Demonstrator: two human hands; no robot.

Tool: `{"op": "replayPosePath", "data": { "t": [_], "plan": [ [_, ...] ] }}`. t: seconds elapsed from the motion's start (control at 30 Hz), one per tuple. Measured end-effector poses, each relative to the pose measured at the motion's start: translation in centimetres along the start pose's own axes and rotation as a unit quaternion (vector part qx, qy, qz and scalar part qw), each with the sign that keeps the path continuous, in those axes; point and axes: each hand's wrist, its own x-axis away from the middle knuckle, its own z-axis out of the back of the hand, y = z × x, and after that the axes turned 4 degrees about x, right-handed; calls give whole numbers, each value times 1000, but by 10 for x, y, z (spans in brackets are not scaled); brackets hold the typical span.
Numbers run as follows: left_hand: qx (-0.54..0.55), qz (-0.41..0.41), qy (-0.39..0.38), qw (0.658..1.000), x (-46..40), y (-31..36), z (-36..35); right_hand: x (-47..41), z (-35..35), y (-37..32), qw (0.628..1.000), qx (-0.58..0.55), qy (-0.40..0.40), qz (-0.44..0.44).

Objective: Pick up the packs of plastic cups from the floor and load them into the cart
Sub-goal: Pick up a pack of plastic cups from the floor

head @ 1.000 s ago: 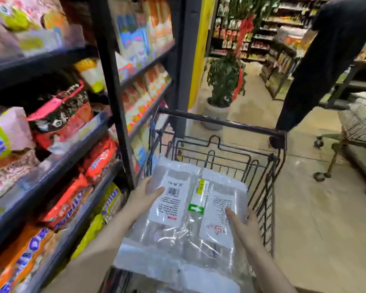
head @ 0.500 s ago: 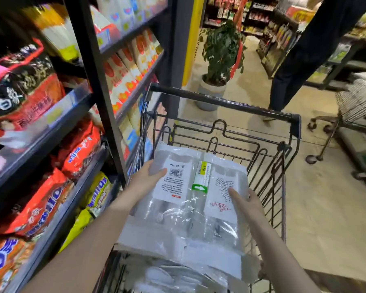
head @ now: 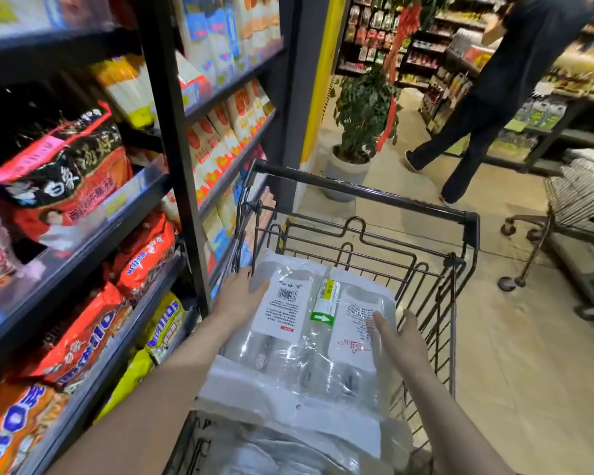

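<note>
- Both hands hold a pack [head: 299,341] of clear plastic cups over the cart [head: 367,192], one hand at each side of it.
- The left hand [head: 240,298] grips the pack's left edge near its far end, thumb on top beside the barcode label [head: 283,310], the other fingers hidden under the pack.
- The right hand [head: 400,341] holds the right edge, thumb lying flat on the plastic over the red-printed label [head: 352,329]; the fingers run down the side toward the cart's wire wall.
- A green and yellow price sticker [head: 324,299] with a white arrow sits between the two labels.
- The pack lies flat and level inside the cart's rim, near the handle-side end; whether it already rests on what is below cannot be told.
- More clear wrapped packs [head: 271,450] lie in the cart under it, at the near end.
- Shelves [head: 117,214] of snack bags stand just left of the cart.
- A potted plant [head: 360,114] stands beyond the cart by a yellow pillar [head: 319,80].
- A person [head: 494,97] in dark clothes walks across the aisle further on.
- Another cart [head: 576,200] stands at the right.
</note>
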Motion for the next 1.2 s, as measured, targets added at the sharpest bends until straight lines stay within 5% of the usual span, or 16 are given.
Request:
{"op": "replayPosePath", "data": {
  "t": [0.27,0.5,0.73,1.0,1.2],
  "plan": [
    [-61,-32,43,997,67,10,32,50,23,-17,990,88,0,112],
    [-192,-62,172,964,181,22,70,113,43,-44,930,189,-32,314],
    [-381,-41,308,871,350,17,99,210,66,-72,776,322,9,543],
    [-419,190,345,818,614,-35,97,379,45,-46,621,287,-83,725],
    [-394,358,434,727,840,-40,50,551,28,13,487,226,-195,821]
  ]
}}
